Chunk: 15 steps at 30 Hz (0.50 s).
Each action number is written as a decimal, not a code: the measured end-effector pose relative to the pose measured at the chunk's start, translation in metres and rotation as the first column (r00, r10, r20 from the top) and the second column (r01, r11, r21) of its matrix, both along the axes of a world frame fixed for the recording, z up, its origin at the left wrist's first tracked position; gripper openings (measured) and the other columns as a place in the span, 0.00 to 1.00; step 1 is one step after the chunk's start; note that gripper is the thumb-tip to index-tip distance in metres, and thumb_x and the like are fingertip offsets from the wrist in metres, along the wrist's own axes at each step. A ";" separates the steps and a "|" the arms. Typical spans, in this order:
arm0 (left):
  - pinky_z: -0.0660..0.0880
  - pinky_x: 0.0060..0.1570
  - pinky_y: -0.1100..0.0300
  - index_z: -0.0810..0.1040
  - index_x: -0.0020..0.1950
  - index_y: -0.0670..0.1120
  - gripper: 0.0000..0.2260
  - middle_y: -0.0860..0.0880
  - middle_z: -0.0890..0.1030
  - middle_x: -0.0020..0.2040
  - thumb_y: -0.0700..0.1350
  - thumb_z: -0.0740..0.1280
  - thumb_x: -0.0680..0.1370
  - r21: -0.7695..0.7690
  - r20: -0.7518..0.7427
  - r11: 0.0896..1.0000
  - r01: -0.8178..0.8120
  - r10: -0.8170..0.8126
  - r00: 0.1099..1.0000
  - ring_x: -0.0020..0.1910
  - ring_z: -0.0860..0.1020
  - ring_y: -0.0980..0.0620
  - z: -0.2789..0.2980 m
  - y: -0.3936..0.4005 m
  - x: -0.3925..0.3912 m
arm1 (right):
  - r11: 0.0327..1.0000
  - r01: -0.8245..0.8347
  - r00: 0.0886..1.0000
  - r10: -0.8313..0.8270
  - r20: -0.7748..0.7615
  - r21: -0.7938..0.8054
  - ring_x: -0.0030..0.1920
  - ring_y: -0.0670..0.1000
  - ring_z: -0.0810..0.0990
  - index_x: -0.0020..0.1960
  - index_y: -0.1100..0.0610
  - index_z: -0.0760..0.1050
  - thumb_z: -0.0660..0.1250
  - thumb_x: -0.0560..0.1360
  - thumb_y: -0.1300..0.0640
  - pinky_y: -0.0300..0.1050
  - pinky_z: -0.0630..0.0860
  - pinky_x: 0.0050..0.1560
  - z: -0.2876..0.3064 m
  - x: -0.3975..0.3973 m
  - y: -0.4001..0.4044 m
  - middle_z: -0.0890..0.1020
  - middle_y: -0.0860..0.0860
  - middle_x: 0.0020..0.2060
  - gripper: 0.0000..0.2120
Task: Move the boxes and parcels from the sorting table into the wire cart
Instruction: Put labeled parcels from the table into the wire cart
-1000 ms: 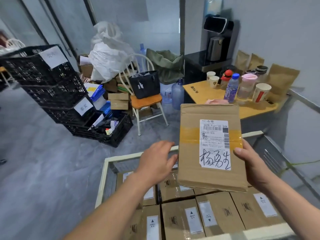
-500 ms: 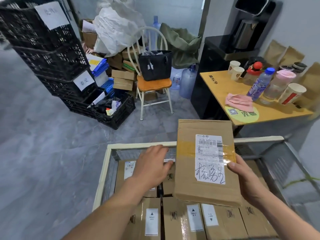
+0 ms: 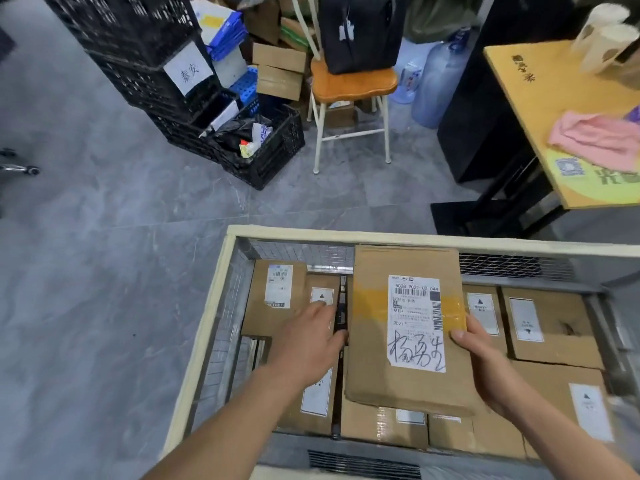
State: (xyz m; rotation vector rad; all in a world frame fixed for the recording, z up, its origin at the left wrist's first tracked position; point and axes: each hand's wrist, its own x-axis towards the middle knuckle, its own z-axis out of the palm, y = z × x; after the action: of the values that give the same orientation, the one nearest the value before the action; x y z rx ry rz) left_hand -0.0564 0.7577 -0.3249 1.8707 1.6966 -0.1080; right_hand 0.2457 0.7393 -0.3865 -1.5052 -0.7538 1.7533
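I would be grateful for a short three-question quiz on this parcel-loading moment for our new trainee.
1. True or false: the right hand grips the edge of the flat parcel with the handwritten label.
2. Multiple choice: the left hand is (A) holding a water bottle, (B) open, over the boxes to the left of the parcel, (C) resting on the chair.
3. Fill in: the parcel is held above boxes already lying in the wire ____.

Key: 1 true; 2 B; 3 cart.
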 end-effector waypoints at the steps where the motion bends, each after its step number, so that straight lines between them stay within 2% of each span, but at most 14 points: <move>1: 0.70 0.66 0.52 0.68 0.75 0.48 0.21 0.50 0.70 0.73 0.54 0.57 0.84 -0.009 -0.004 1.000 -0.002 0.002 1.000 0.70 0.69 0.49 -0.008 -0.002 0.002 | 1.000 -0.009 1.000 0.009 0.008 -0.017 0.64 0.64 0.80 0.71 0.43 0.72 0.80 0.56 0.33 0.74 0.73 0.64 -0.010 -0.001 0.000 0.81 0.55 0.64 0.46; 5: 0.71 0.63 0.56 0.67 0.76 0.50 0.20 0.52 0.70 0.74 0.53 0.56 0.85 -0.051 0.032 0.998 -0.049 0.051 0.998 0.70 0.70 0.51 -0.043 -0.011 0.002 | 0.995 -0.066 0.998 0.067 0.016 -0.072 0.63 0.62 0.81 0.72 0.43 0.71 0.75 0.62 0.37 0.73 0.73 0.65 -0.047 -0.006 -0.002 0.83 0.54 0.62 0.40; 9: 0.70 0.67 0.55 0.65 0.78 0.51 0.20 0.53 0.69 0.76 0.51 0.55 0.86 -0.108 0.047 0.988 -0.110 0.116 0.992 0.72 0.69 0.52 -0.082 -0.017 -0.006 | 0.980 -0.123 0.992 0.127 0.016 -0.155 0.63 0.61 0.81 0.74 0.44 0.69 0.77 0.59 0.34 0.71 0.72 0.66 -0.087 -0.017 0.000 0.84 0.53 0.61 0.46; 12: 0.74 0.61 0.53 0.71 0.73 0.51 0.17 0.52 0.77 0.68 0.49 0.55 0.85 -0.132 0.066 0.980 -0.150 0.160 0.985 0.65 0.75 0.51 -0.107 -0.015 -0.011 | 0.971 -0.126 0.992 0.129 0.005 -0.202 0.63 0.60 0.81 0.72 0.42 0.71 0.75 0.60 0.37 0.67 0.75 0.64 -0.119 -0.032 0.008 0.85 0.52 0.60 0.41; 15: 0.76 0.55 0.54 0.73 0.69 0.50 0.14 0.52 0.81 0.61 0.50 0.56 0.85 -0.152 0.080 0.968 -0.198 0.212 0.974 0.57 0.78 0.51 -0.130 -0.004 -0.015 | 0.969 -0.114 0.992 0.122 0.024 -0.217 0.61 0.60 0.82 0.70 0.41 0.72 0.74 0.60 0.38 0.63 0.77 0.60 -0.143 -0.052 0.024 0.85 0.51 0.58 0.39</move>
State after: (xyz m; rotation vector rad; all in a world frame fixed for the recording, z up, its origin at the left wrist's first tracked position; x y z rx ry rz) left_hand -0.0716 0.7534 -0.4552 1.5622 1.7563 -0.0543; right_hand 0.1938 0.7635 -0.5297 -1.6692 -0.7024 1.9530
